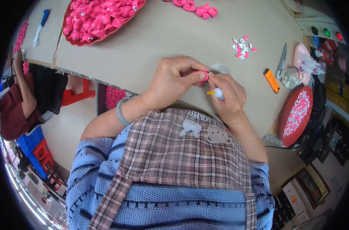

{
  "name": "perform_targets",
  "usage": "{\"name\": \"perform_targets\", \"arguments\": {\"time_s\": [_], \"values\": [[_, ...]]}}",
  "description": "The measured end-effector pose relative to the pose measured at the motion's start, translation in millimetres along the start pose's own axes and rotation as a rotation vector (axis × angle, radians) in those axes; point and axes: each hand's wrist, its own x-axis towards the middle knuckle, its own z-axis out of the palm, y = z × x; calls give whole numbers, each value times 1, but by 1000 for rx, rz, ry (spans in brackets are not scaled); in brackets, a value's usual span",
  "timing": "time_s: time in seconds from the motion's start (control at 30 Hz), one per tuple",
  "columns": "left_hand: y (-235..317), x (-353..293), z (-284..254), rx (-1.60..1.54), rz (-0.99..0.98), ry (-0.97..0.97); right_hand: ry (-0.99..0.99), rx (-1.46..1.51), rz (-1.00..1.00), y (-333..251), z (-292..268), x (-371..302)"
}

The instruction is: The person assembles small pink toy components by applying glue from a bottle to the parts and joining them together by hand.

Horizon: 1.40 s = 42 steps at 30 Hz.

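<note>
My left hand point(174, 78) is closed on a small bright pink plastic piece point(204, 76), pinched between thumb and fingers over the table. Close against it, my right hand point(230, 94) has its fingertips at the piece's right side. Tucked in that same hand is a small white bottle point(218, 93) with a yellow nozzle pointing left. What the right fingertips pinch, if anything, is hidden. Just behind the hands lies a whitish translucent scrap point(220, 69). Farther right on the table is a loose group of small pink-and-white pieces point(241, 48).
A red scalloped tray point(82, 44) heaped with pink figures stands far left. More pink pieces point(207, 11) lie at the back. On the right are an orange box point(271, 81), a utility knife point(282, 61), a pink dish point(299, 57) and a red tray point(286, 140). A co-worker's arm point(24, 86) shows left.
</note>
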Motion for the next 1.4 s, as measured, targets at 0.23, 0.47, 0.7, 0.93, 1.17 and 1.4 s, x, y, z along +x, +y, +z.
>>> {"name": "perform_targets", "arguments": {"time_s": [0.23,0.47,0.7,0.93,1.17,1.4], "values": [[3,2,-5,-21,-7,-29,-3,-17,-14,-2,0,4],[6,0,-11,-155,-63,-123,12,51,0,-6,-9,12],[5,2,-30,-477,-103,-231,113,216,339,-6,-11,4],[-4,1,-31,-890,-207,-290,87,232,336,-3,-7,4],[-3,1,-29,-1037,-249,-345,62,209,320,-2,-7,5],[2,1,-30,-983,-254,-375,47,210,304,-2,-5,7]]}}
